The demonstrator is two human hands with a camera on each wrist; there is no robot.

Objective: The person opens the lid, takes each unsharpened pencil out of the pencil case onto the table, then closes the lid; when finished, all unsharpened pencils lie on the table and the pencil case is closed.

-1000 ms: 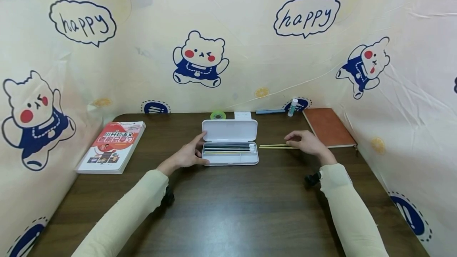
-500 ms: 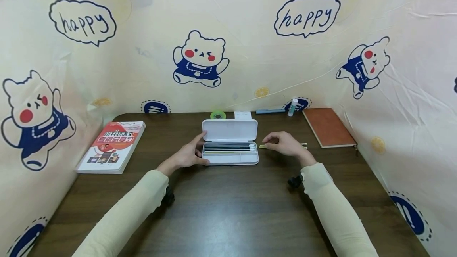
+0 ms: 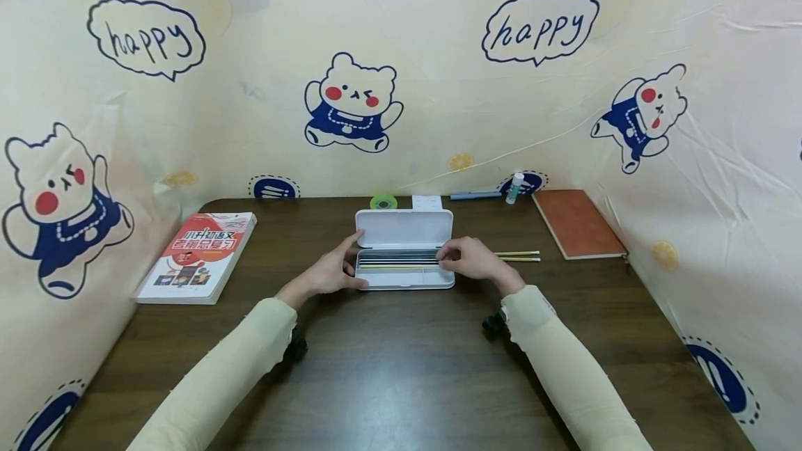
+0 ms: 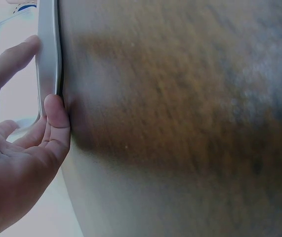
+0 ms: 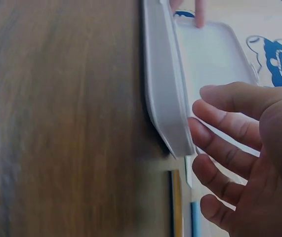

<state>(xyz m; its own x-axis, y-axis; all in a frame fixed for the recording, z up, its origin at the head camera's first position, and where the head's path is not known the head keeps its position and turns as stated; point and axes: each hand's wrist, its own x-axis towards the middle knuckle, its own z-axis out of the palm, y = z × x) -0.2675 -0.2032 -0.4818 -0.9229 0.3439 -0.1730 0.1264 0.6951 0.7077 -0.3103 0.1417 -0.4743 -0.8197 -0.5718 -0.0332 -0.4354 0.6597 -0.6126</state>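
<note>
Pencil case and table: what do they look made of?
Pencil case: probably hard plastic, matte white, judging by its smooth moulded shell and rounded corners. Table: dark brown wood grain with a slight sheen; solid wood or laminate, the look leaves it open.

The word "happy" stands handwritten in two dark-outlined speech bubbles printed on the cloth backdrop [image 3: 438, 54]: one bubble [image 3: 146, 37] at far left, the other bubble [image 3: 540, 26] at far right. On the table at left lies a book [image 3: 197, 256] whose red cover band carries large Chinese characters, seen upside down from here; they seem to read 小升初语文 with a second line below, but that line cannot be made out surely. The smaller print on the cover is too small to read.
</note>
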